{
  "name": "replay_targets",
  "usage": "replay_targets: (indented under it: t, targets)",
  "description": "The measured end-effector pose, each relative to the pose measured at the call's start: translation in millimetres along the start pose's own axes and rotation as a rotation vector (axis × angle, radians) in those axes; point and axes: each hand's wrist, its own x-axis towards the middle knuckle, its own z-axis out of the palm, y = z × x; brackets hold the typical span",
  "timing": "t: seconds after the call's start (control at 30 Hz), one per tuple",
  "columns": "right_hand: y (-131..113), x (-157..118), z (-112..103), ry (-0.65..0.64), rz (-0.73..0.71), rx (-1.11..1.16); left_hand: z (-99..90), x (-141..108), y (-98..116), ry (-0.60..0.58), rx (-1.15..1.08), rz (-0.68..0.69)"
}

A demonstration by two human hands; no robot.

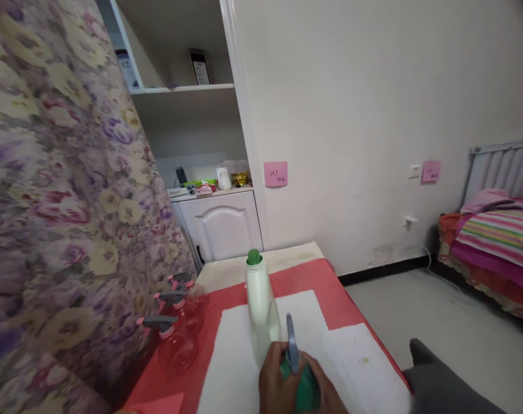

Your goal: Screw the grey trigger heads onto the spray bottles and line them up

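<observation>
Near the bottom edge of the head view, my left hand (275, 382) and my right hand (324, 388) are both closed around a green spray bottle (307, 394) with a grey spray head. My left fingers wrap its neck beside the grey head, while my right hand grips the other side. The bottle's lower part runs out of view. Just beyond my hands, a tall pale green plastic bottle (261, 299) stands upright, with a darker green piece at its mouth. Three clear spray bottles (177, 348) with grey and pink heads stand in a row to the left.
White sheets (227, 356) lie over a red cloth (293, 276) on the table. A floral curtain (72, 201) hangs close on the left. Behind the table are a white cabinet (227, 221) and a wall. A bed (498, 236) stands at the far right.
</observation>
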Motion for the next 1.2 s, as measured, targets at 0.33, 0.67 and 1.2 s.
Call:
replay_targets:
  t: [0.33,0.67,1.2]
  targets:
    - [-21,0,2,-0.017,0.127,-0.052,-2.7,-4,13,-0.015,-0.03,-0.031]
    - [-14,-6,-4,-0.053,0.105,-0.046,-1.8,-7,12,-0.008,0.02,-0.007]
    - [-116,31,-3,0.135,-0.028,-0.185,-5.1,-6,-13,-0.047,0.113,0.112]
